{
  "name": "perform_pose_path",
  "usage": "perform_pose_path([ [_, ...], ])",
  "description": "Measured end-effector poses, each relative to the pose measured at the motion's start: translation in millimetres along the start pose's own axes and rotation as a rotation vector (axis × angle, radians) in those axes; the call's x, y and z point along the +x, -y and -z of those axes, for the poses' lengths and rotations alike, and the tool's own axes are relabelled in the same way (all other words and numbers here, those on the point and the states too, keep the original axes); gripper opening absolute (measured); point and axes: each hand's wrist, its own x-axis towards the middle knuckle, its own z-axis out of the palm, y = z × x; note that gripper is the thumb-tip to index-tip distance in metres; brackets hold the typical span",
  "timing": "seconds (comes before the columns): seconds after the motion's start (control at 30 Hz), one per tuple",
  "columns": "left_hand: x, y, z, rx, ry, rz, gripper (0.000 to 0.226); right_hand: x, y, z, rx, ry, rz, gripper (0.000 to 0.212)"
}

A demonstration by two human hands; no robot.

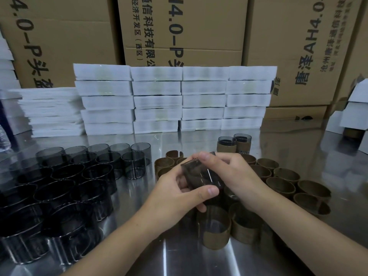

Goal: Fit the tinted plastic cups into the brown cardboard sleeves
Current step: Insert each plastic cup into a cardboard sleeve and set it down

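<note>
A: Pinching one tinted plastic cup at frame centre, both hands curl round it: the left hand lays its thumb along the near side, and the right hand hooks its fingers over the far rim.

B: Why tilted above the steel table?

A: Probably to meet a sleeve; whether one is on it cannot be told. At lower left stand the bare cups, at right the cardboard sleeves, at upper right two sleeved cups.

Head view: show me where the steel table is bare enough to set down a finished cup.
Bare steel table lies right of the two sleeved cups, between the white stacks and the empty sleeves. There is also a narrow lane between the tinted cups and sleeves, widening near the front edge. Crowded: the whole left side and the sleeve cluster.
</note>
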Motion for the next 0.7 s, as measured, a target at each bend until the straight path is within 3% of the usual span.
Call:
perform_pose_path([
  [0.23,1.4,-2.8,1.0,-0.032,0.052,-0.013,0.042,-1.9,2.7,-0.8,0.121,0.067,-0.047,0.055],
  [0.43,0.3,-2.8,1.0,-0.054,0.041,0.041,0.079,-1.7,4.0,-1.6,0.254,0.115,-0.086,0.054],
  [0.7,-3.7,-9.5,-0.9,-0.059,0.045,0.058,0.092,-1.5,3.0,-3.8,0.316,0.046,-0.12,0.057],
])
